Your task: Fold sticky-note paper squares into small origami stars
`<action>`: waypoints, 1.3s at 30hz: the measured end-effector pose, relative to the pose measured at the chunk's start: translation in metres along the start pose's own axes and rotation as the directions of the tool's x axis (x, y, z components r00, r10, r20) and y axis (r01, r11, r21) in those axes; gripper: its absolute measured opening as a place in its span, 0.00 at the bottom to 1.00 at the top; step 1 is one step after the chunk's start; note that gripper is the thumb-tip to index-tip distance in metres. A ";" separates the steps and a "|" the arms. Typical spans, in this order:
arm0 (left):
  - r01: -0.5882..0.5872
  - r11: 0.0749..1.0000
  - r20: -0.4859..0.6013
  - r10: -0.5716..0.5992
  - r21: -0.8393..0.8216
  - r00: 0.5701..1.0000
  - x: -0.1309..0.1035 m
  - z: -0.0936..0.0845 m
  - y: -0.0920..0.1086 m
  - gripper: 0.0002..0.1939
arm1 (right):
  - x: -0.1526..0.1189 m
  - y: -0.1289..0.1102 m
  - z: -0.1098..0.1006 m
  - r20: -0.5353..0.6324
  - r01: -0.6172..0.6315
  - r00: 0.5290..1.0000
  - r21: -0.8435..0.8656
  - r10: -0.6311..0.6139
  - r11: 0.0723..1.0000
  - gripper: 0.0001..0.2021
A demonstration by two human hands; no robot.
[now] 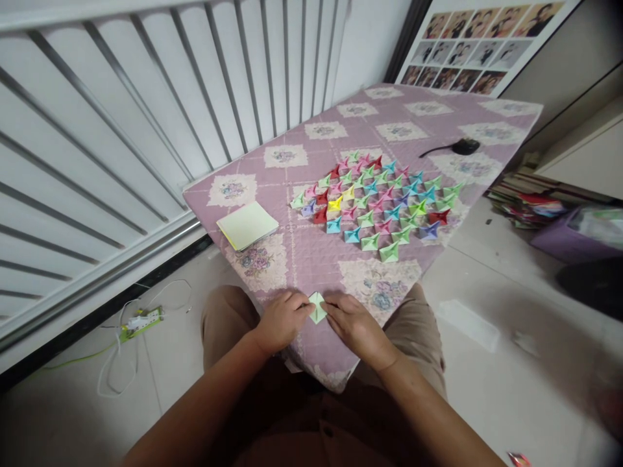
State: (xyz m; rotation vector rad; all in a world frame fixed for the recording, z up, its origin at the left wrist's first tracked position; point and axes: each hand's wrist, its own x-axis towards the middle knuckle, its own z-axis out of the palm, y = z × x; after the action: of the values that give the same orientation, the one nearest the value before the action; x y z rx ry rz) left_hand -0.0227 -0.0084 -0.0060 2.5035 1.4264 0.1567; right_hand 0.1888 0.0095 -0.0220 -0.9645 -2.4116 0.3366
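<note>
A small pale green folded paper lies at the near corner of the table, its outline roughly a diamond with creases meeting in the middle. My left hand grips its left edge with closed fingers. On the opposite edge, my right hand pinches the same paper. Beyond both hands, rows of small folded paper figures in green, blue, pink, red, yellow and purple stand close together. A stack of square paper sheets, pale green on top, rests to the left.
A purple floral cloth covers the table. White radiator-like slats run along its left side. Farther right lies a black corded device; a photo board leans behind. A power strip with cables is on the floor.
</note>
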 end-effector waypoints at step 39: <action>0.059 0.991 0.000 -0.059 0.119 0.998 -0.026 0.003 0.031 0.21 | 0.058 -0.005 0.019 0.080 -0.307 0.932 -0.345 0.354 0.887 0.28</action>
State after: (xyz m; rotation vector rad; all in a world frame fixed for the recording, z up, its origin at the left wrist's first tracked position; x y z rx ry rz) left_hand -0.0101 -0.0464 0.0001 2.5505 1.5493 0.0572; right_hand 0.1402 0.0458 -0.0142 -1.5613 -2.4720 0.1237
